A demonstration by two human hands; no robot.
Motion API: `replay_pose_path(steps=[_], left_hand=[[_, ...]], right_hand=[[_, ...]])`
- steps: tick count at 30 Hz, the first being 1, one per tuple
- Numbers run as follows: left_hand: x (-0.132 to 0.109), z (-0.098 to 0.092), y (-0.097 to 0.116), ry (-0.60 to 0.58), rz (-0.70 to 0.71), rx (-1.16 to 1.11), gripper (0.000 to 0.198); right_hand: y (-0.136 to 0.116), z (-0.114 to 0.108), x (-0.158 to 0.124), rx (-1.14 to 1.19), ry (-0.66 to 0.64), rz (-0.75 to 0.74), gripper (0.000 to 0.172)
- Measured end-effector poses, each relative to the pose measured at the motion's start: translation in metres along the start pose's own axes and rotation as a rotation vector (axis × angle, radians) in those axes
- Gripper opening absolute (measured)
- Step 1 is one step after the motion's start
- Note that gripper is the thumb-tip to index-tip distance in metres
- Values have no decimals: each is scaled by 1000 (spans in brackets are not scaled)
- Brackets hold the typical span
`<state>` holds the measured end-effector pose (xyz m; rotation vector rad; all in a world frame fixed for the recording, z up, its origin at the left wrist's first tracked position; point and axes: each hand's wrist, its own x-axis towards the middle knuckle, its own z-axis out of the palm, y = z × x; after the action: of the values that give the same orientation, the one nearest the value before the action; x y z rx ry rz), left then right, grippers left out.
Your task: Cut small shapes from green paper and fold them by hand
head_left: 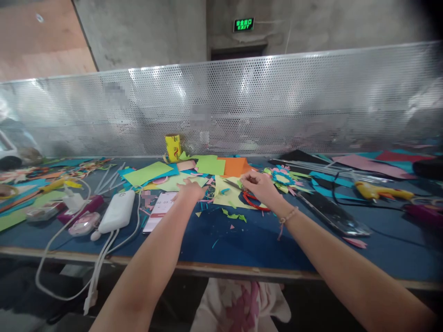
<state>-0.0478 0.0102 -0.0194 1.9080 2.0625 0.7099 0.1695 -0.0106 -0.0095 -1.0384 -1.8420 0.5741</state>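
My left hand [190,189] rests fingers-down on a pale yellow-green paper sheet [173,183], beside a phone [159,205] showing a timer. My right hand [259,184] is closed over red-handled scissors [252,199], whose blades point left over a yellow paper sheet [226,193]. Small green paper scraps [234,215] lie on the blue table [242,240] just in front of the hands. A paper flower [282,177] in teal and pink sits right of my right hand.
Green [147,173] and orange [233,166] sheets and a yellow glue bottle [173,146] lie behind. A white power bank [116,211] with cables is at left. A glue gun [375,191] and ruler [332,213] lie at right. A perforated metal screen [242,106] backs the table.
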Motion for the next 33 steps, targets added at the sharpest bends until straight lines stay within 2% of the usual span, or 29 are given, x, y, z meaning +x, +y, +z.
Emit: replay_pose_path(steps=[3, 5, 8, 10, 13, 17, 20, 25, 30, 33], left_hand=[[-2, -1, 0, -51, -114, -27, 62], [-5, -3, 2, -18, -92, -51, 60], [-11, -3, 12, 86, 21, -46, 51], [-15, -2, 23, 96, 163, -60, 41], [-20, 3, 41, 74, 339, -269, 22], [-26, 8, 55, -63, 493, -560, 39], [-29, 9, 56, -125, 578, -666, 30], [-30, 11, 55, -114, 511, -790, 11], [-32, 11, 59, -174, 312, -1093, 14], [-34, 10, 61, -211, 231, -1157, 16]], right_hand=[[0, 0, 0, 14, -3, 11, 19], [-1, 1, 0, 46, -1, 33, 19], [0, 3, 1, 116, 16, 76, 21], [2, 6, 2, 187, 36, 104, 22], [5, 11, 4, 367, 66, 153, 25], [5, 15, 4, 574, 35, 231, 25], [5, 14, 3, 629, -8, 247, 25], [8, 9, 4, 515, -75, 150, 22], [5, 5, 4, 310, -91, 18, 16], [3, 5, 3, 224, -101, -31, 13]])
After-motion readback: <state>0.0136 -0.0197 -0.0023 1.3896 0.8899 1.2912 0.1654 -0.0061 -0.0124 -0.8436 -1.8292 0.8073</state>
